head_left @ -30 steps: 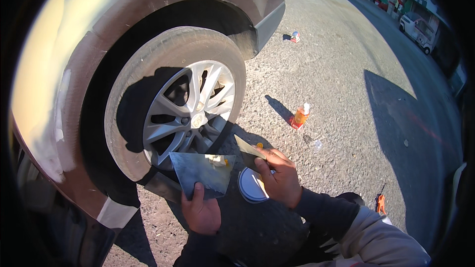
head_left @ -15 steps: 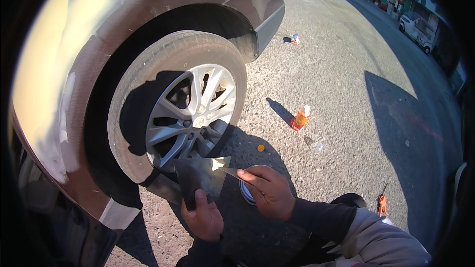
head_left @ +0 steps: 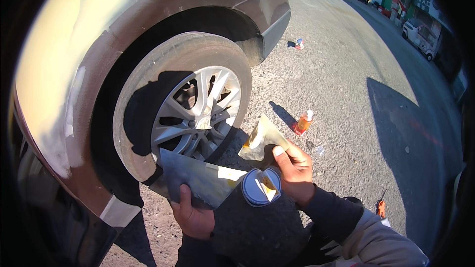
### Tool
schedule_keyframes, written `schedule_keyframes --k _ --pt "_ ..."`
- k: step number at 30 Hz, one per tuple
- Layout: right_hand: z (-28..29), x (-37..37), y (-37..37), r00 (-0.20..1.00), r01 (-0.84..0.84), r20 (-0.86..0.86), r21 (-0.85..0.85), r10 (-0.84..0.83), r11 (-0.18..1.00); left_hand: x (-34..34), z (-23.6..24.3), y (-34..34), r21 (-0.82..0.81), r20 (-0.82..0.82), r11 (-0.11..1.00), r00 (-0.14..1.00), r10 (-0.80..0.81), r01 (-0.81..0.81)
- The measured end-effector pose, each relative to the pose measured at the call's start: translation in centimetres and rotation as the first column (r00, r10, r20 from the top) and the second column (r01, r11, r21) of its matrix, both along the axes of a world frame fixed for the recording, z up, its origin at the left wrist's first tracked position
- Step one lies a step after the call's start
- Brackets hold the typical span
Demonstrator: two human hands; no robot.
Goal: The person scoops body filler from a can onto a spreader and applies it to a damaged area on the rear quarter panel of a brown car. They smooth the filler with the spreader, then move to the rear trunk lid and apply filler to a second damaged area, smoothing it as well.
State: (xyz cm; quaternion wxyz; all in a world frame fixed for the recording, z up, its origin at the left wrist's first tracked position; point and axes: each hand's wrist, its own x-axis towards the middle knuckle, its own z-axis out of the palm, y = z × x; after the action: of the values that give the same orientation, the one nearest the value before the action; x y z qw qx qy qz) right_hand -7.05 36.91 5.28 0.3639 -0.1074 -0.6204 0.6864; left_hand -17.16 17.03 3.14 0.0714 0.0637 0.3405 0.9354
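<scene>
My left hand (head_left: 190, 212) grips a flat metal plate (head_left: 188, 173), thumb on its face; a pale smear with yellow lies along the far edge. Higher and to the right, my right hand (head_left: 294, 170) pinches a thin spreader (head_left: 260, 143) carrying cream and yellow paste, held upright apart from the plate. Beneath it is a round can (head_left: 253, 193) with a paste-stained spreader (head_left: 268, 185) on its lid. The car's rear wheel (head_left: 230, 64) stands just beyond my hands, and the body panel (head_left: 49, 69) at left has a large cream patch and paler smears.
On the sunlit pavement (head_left: 336, 94) stand an orange bottle (head_left: 303, 123) and a small item (head_left: 299, 44) farther back. A clear plastic piece (head_left: 316, 151) and an orange tool (head_left: 381, 207) lie at right. Parked vehicles (head_left: 418, 37) and shopfronts line the far side.
My right hand has lifted the spreader up and right, away from the plate, and tilted its paste-covered face toward me. My left hand's plate has shifted left and turned, showing more surface.
</scene>
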Motion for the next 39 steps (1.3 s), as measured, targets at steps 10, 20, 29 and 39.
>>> schedule_keyframes --k 10,20,29,39 --pt "1.0 0.4 0.9 0.971 -0.166 0.239 0.621 0.017 0.766 -0.9 0.6 -1.1 0.000 -0.023 1.000 1.000 -0.020 0.020" --pt "-0.5 1.2 -4.3 0.987 -0.126 0.161 0.769 0.001 0.627 1.8 -0.1 0.4 -0.116 -0.273 0.991 0.962 0.031 -0.064" --pt "-0.4 1.1 -4.6 0.995 -0.082 0.095 0.761 0.015 0.644 2.0 -0.2 0.1 -0.097 -0.212 0.991 0.975 0.068 -0.090" --pt "-0.5 0.5 -4.5 0.985 -0.162 0.166 0.753 0.055 0.638 1.5 -0.5 -0.1 -0.167 -0.287 0.977 0.955 0.078 -0.130"
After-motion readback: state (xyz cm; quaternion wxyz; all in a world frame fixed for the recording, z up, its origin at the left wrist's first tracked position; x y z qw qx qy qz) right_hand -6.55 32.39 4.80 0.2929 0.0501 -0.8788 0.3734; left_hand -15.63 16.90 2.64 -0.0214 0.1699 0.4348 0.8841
